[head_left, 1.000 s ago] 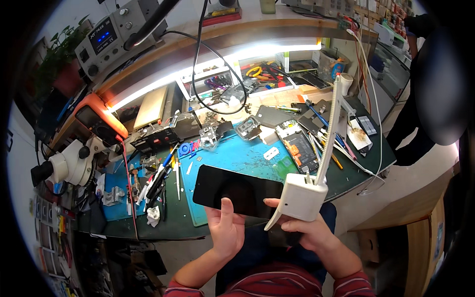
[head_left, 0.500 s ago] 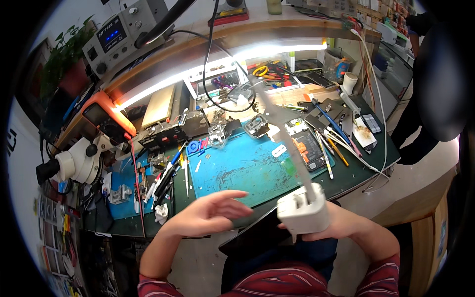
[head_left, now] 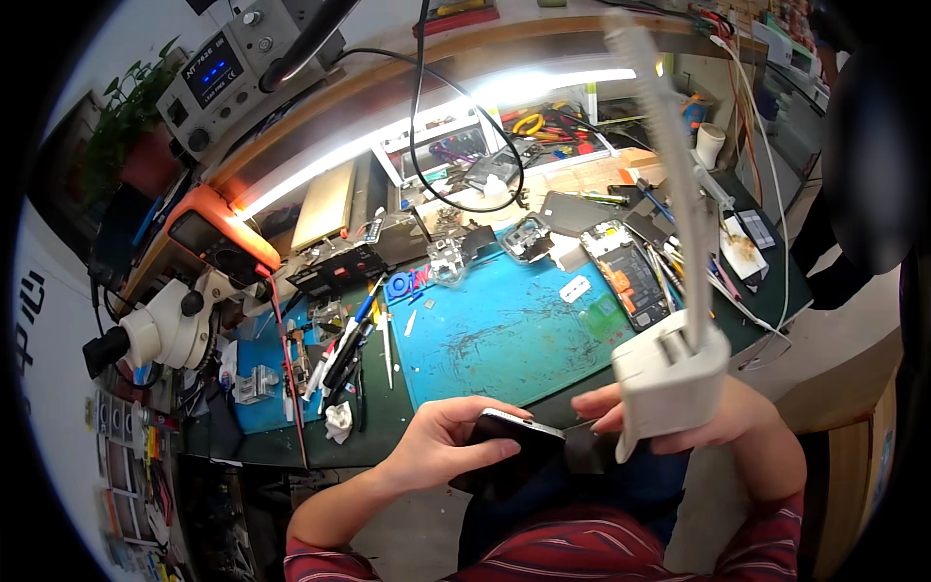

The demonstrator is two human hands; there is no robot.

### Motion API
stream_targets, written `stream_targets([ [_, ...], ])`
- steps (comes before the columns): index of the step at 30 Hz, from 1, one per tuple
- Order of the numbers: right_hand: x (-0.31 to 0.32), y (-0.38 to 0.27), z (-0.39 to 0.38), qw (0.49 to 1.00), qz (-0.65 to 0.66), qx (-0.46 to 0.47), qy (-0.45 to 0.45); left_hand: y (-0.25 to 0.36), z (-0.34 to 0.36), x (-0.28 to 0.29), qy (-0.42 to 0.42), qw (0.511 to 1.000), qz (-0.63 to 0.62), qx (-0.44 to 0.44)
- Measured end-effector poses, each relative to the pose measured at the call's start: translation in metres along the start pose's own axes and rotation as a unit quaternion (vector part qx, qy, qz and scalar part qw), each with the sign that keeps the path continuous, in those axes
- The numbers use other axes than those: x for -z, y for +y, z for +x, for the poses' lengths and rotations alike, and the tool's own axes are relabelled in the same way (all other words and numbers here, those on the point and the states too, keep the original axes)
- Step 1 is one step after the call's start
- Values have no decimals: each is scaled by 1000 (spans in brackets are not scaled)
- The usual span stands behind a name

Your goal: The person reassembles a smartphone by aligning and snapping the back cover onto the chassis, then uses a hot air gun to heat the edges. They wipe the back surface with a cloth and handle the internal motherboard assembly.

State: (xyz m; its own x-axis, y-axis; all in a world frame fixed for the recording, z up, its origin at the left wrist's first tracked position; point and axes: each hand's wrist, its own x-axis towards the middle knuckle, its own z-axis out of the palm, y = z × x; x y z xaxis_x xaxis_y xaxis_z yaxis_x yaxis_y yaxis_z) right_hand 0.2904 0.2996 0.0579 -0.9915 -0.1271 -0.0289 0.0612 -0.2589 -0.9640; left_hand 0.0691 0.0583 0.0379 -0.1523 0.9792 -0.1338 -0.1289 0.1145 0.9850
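Observation:
My left hand (head_left: 441, 441) grips a smartphone (head_left: 516, 424) by its side, thumb across the front. The phone is tilted above my lap, its pale top edge upward and its dark face in shadow. Right of it is my right hand (head_left: 729, 419), with two fingertips stretched leftward toward the phone. Most of that palm hides behind a white slotted block (head_left: 669, 373) close to the camera, with a long pale strip rising from it. Whether the hand touches the block is hidden. A dark blurred flap (head_left: 590, 451) lies under the right fingertips; its kind is unclear.
On the bench, a scratched blue mat (head_left: 485, 339) lies before me, with an opened phone (head_left: 630, 276) at its right. Tools (head_left: 354, 339), a microscope (head_left: 170, 325) and an orange multimeter (head_left: 218, 233) stand left. A black cable (head_left: 414, 126) loops overhead. Someone in dark clothes stands right.
My left hand, empty before, has taken hold of the phone. My right hand and the white block have shifted right. The whole view has turned slightly.

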Motion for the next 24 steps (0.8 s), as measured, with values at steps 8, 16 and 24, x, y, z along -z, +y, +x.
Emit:
stream_targets([
  [8, 10, -1, -4, 997, 53, 51, 29, -5, 1, -4, 58, 991, -117, 11],
  [16, 20, 16, -10, 984, 137, 88, 78, -26, -2, -6, 25, 990, -139, 12],
  [24, 29, 21, -7, 983, 130, 74, 102, -36, 5, 0, -48, 992, -112, -24],
])
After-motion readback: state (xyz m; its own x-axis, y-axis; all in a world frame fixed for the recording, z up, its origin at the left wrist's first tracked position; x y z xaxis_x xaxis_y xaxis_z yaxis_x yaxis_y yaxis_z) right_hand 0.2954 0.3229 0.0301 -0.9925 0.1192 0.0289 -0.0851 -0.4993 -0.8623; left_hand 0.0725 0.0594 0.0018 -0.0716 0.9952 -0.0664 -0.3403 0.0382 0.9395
